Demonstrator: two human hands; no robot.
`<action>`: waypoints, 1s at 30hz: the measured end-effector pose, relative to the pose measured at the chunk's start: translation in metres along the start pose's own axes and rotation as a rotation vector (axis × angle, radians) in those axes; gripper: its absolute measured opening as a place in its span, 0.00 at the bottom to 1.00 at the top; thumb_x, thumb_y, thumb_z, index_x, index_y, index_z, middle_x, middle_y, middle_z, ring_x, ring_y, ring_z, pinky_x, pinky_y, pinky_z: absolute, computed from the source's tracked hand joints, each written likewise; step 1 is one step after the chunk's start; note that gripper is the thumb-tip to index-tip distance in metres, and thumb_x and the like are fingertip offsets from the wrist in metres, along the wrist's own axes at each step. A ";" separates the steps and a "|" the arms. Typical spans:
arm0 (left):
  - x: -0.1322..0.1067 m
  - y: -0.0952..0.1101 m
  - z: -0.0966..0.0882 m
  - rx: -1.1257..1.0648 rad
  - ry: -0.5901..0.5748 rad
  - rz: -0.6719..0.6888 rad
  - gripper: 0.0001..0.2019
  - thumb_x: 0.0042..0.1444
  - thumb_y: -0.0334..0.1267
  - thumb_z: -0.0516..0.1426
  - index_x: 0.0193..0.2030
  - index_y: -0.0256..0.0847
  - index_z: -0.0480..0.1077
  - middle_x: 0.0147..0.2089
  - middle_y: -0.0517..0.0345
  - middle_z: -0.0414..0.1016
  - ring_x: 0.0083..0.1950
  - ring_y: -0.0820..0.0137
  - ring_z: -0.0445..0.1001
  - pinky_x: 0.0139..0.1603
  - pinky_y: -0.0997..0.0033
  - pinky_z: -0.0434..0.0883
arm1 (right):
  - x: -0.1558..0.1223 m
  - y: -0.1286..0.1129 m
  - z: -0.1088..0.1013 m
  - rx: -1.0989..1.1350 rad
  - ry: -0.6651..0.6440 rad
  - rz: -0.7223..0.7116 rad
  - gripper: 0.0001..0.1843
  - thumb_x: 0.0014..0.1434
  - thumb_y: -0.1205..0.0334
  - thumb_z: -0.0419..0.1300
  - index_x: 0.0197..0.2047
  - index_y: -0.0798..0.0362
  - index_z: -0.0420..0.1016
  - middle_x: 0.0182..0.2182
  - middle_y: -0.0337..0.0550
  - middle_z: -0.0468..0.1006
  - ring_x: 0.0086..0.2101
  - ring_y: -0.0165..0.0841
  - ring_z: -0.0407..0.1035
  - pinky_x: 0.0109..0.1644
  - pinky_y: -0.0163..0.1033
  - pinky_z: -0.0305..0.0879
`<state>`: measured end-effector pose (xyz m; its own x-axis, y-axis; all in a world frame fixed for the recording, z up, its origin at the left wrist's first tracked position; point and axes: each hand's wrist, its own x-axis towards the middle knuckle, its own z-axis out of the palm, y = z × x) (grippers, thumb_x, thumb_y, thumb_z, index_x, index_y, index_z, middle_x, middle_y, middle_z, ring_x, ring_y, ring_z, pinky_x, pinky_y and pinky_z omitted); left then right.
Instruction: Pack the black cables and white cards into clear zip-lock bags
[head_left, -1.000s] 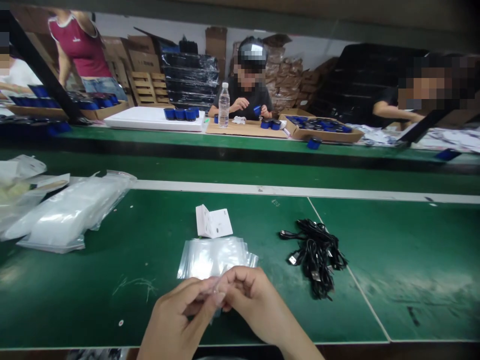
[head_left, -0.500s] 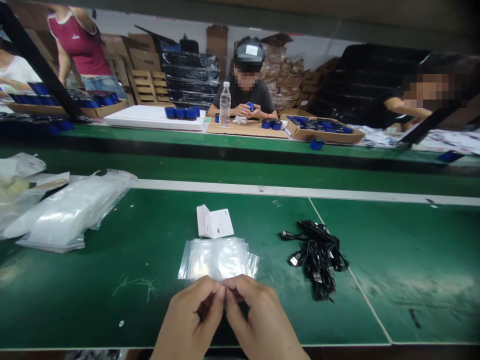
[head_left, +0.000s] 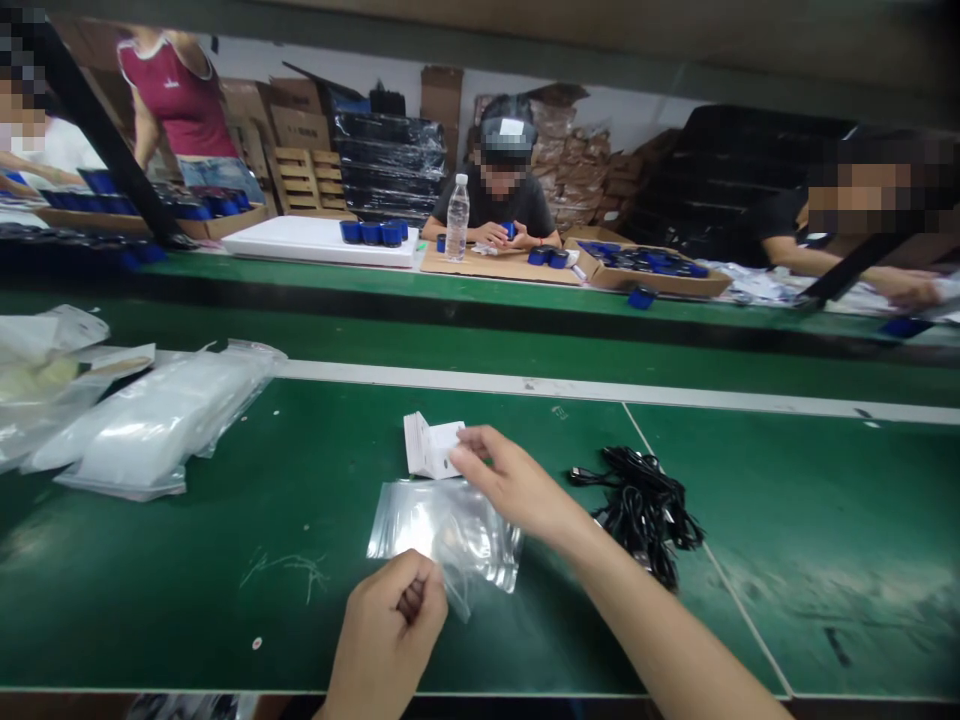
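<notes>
My left hand point(head_left: 386, 628) is curled shut beside a stack of clear plastic bags point(head_left: 442, 530) on the green tabletop point(head_left: 187, 590). My right hand point(head_left: 510, 480), open, reaches just beside a folded white card point(head_left: 427, 445).

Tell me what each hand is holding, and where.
The left hand pinches what looks like a corner of a clear plastic bag. The right hand's fingertips touch a white card's edge; no firm grip shows.

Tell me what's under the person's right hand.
The right hand lies over the top edge of the clear plastic bags, with its fingertips at the corner of the white folded card. The parts of the bags and card beneath the fingers are hidden.
</notes>
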<state>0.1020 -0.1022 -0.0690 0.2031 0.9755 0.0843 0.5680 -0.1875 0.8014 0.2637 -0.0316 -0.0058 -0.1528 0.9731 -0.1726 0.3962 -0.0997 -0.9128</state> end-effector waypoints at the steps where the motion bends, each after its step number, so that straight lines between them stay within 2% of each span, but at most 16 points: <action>1: 0.000 0.000 0.001 0.003 -0.001 0.001 0.15 0.57 0.37 0.49 0.19 0.42 0.60 0.16 0.66 0.63 0.18 0.76 0.63 0.20 0.80 0.60 | 0.014 -0.003 0.001 0.027 -0.031 0.024 0.21 0.60 0.50 0.53 0.48 0.58 0.66 0.44 0.52 0.73 0.41 0.35 0.70 0.41 0.38 0.66; 4: 0.001 -0.001 0.003 0.014 0.020 0.001 0.14 0.56 0.37 0.49 0.19 0.42 0.60 0.16 0.67 0.61 0.18 0.76 0.62 0.21 0.80 0.60 | 0.051 -0.003 0.010 0.095 -0.154 0.121 0.19 0.56 0.48 0.59 0.35 0.59 0.70 0.25 0.44 0.74 0.24 0.30 0.69 0.27 0.35 0.67; 6: 0.001 0.000 0.004 0.016 0.027 0.000 0.14 0.56 0.37 0.49 0.19 0.42 0.60 0.16 0.67 0.61 0.18 0.76 0.62 0.20 0.79 0.60 | 0.064 0.000 0.014 0.134 -0.207 0.168 0.16 0.52 0.52 0.64 0.30 0.58 0.70 0.19 0.38 0.71 0.19 0.27 0.65 0.24 0.34 0.66; 9: 0.001 0.001 0.004 0.004 0.030 -0.010 0.14 0.56 0.37 0.49 0.19 0.42 0.60 0.16 0.67 0.60 0.18 0.76 0.62 0.20 0.79 0.60 | 0.070 0.005 0.012 0.193 -0.233 0.199 0.11 0.53 0.59 0.64 0.29 0.57 0.70 0.17 0.35 0.70 0.18 0.25 0.65 0.24 0.33 0.68; 13: 0.001 0.000 0.004 -0.026 0.024 -0.040 0.14 0.56 0.39 0.49 0.20 0.42 0.61 0.16 0.66 0.64 0.18 0.75 0.64 0.21 0.78 0.62 | 0.066 0.010 0.004 0.230 -0.191 0.198 0.09 0.55 0.64 0.61 0.26 0.58 0.71 0.18 0.38 0.72 0.20 0.27 0.69 0.28 0.34 0.71; 16: 0.003 0.000 0.000 -0.071 0.036 -0.101 0.15 0.58 0.41 0.48 0.22 0.43 0.62 0.15 0.66 0.66 0.18 0.74 0.68 0.22 0.77 0.65 | 0.048 0.012 -0.005 0.201 -0.033 0.139 0.11 0.57 0.64 0.57 0.24 0.58 0.70 0.20 0.39 0.72 0.23 0.29 0.69 0.29 0.35 0.69; 19: 0.007 0.004 -0.008 -0.189 0.122 -0.239 0.14 0.56 0.45 0.49 0.23 0.43 0.63 0.16 0.66 0.69 0.18 0.72 0.71 0.22 0.76 0.67 | 0.005 0.010 -0.015 0.142 0.153 0.008 0.10 0.60 0.62 0.54 0.30 0.56 0.71 0.26 0.39 0.73 0.29 0.30 0.67 0.33 0.34 0.64; 21: 0.011 0.010 -0.015 -0.271 0.196 -0.313 0.14 0.55 0.48 0.50 0.24 0.43 0.63 0.18 0.65 0.71 0.20 0.71 0.72 0.24 0.75 0.68 | -0.030 0.008 -0.017 0.087 0.180 -0.066 0.10 0.59 0.60 0.55 0.30 0.55 0.71 0.28 0.39 0.73 0.30 0.30 0.66 0.33 0.33 0.61; 22: 0.013 0.014 -0.018 -0.297 0.225 -0.329 0.14 0.55 0.48 0.50 0.24 0.43 0.64 0.19 0.65 0.71 0.22 0.71 0.73 0.25 0.75 0.69 | -0.046 0.008 -0.015 -0.029 0.155 -0.142 0.12 0.60 0.59 0.54 0.28 0.55 0.71 0.25 0.37 0.72 0.28 0.30 0.64 0.31 0.33 0.59; 24: 0.017 0.021 -0.020 -0.317 0.261 -0.328 0.13 0.55 0.47 0.49 0.25 0.43 0.64 0.20 0.65 0.72 0.24 0.72 0.74 0.27 0.77 0.70 | -0.070 0.008 -0.005 -0.194 0.036 -0.194 0.14 0.61 0.61 0.53 0.24 0.54 0.67 0.24 0.37 0.70 0.26 0.29 0.64 0.30 0.33 0.57; 26: 0.018 0.024 -0.019 -0.265 0.290 -0.264 0.13 0.56 0.45 0.49 0.25 0.43 0.63 0.20 0.66 0.71 0.23 0.74 0.72 0.25 0.79 0.68 | -0.080 0.011 0.010 -0.274 -0.017 -0.237 0.13 0.61 0.65 0.53 0.24 0.53 0.67 0.24 0.37 0.70 0.26 0.29 0.65 0.30 0.32 0.56; 28: 0.019 0.023 -0.017 -0.180 0.318 -0.174 0.12 0.56 0.43 0.49 0.23 0.43 0.62 0.18 0.69 0.65 0.19 0.76 0.66 0.20 0.81 0.63 | -0.080 0.016 0.029 -0.295 0.020 -0.276 0.12 0.60 0.67 0.53 0.24 0.53 0.67 0.24 0.38 0.70 0.26 0.30 0.65 0.29 0.33 0.57; 30: 0.019 0.019 -0.016 -0.124 0.351 -0.125 0.12 0.55 0.41 0.50 0.22 0.43 0.61 0.16 0.70 0.59 0.16 0.77 0.61 0.17 0.81 0.59 | -0.076 0.022 0.047 -0.267 0.127 -0.315 0.11 0.59 0.67 0.53 0.25 0.52 0.68 0.24 0.39 0.70 0.27 0.31 0.66 0.30 0.34 0.58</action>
<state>0.1041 -0.0856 -0.0423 -0.1587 0.9740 0.1614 0.4658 -0.0703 0.8821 0.2415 -0.1178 -0.0306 -0.1975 0.9669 0.1614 0.5707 0.2473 -0.7831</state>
